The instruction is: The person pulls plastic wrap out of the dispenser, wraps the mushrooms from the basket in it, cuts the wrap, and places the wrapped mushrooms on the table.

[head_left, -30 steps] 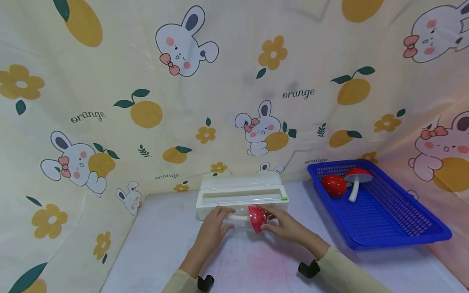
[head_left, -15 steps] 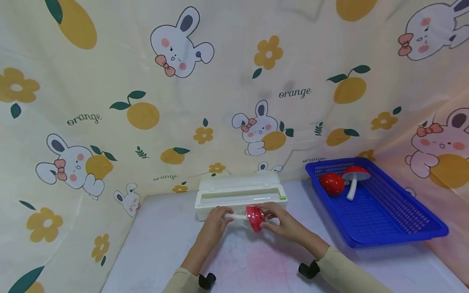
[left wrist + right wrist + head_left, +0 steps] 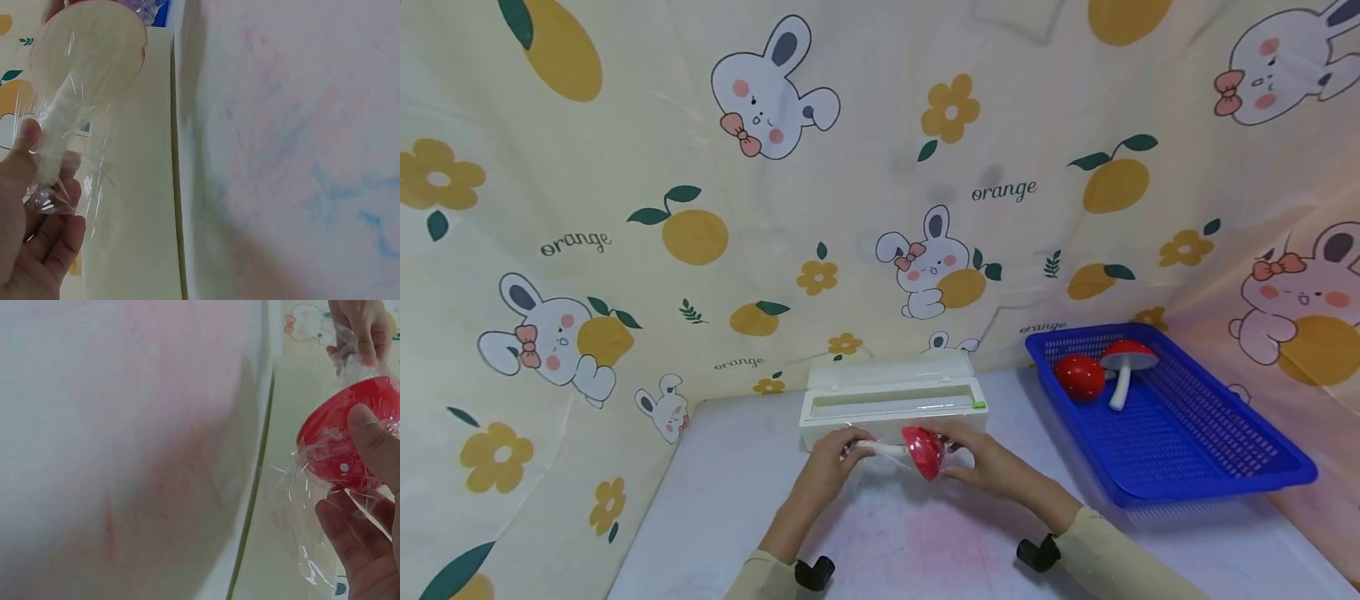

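Note:
Both hands hold a toy mushroom point(image 3: 924, 452) on its side, close to the front of a white cling film box. Clear cling film point(image 3: 100, 162) wraps its white stem and red cap, with loose folds hanging off. My left hand point(image 3: 829, 465) pinches the film-covered end of the stem, thumb on one side and fingers on the other. My right hand point(image 3: 988, 461) grips the white-dotted top of the cap, its thumb point(image 3: 373, 440) pressing the red surface and the other fingers below. In the right wrist view, gathered film point(image 3: 306, 512) hangs beside those fingers.
The white cling film box point(image 3: 891, 423) stands behind the hands, lid raised, with a roll point(image 3: 880, 408) inside and a green piece at its right end. A blue basket point(image 3: 1195, 475) at right contains two more red-capped mushrooms point(image 3: 1080, 377). Patterned cloth point(image 3: 850, 208) hangs behind the table.
The wrapped mushroom and both hands have dropped slightly toward the table. My left fingers have closed in on the stem's end, and the cap has tilted a little.

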A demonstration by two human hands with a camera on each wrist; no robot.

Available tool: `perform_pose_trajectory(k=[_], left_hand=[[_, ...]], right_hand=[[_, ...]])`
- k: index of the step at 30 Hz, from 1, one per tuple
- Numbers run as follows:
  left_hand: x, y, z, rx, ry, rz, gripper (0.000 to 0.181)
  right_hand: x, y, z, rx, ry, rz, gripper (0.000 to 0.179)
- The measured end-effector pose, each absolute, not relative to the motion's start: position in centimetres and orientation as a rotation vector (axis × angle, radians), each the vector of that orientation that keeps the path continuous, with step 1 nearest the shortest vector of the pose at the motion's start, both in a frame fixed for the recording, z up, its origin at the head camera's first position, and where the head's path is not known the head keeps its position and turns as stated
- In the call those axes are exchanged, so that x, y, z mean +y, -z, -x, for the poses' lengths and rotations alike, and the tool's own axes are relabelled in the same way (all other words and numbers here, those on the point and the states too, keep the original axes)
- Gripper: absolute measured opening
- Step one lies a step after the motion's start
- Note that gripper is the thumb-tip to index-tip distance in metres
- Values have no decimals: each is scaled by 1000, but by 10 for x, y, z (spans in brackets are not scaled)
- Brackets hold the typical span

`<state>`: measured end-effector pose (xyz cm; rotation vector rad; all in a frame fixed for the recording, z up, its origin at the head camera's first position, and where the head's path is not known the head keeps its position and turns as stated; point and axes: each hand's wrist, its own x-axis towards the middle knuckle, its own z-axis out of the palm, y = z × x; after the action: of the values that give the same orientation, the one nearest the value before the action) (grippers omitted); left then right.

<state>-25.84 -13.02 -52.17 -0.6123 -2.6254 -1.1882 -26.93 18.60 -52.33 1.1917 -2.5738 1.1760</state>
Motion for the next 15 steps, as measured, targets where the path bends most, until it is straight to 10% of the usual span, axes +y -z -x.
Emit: perform_pose_trajectory(k=[15], left_hand=[[-146,524,252,-2512,1294,859,31]], right_hand=[[188,516,263,-2552,-1131,-1242,86]])
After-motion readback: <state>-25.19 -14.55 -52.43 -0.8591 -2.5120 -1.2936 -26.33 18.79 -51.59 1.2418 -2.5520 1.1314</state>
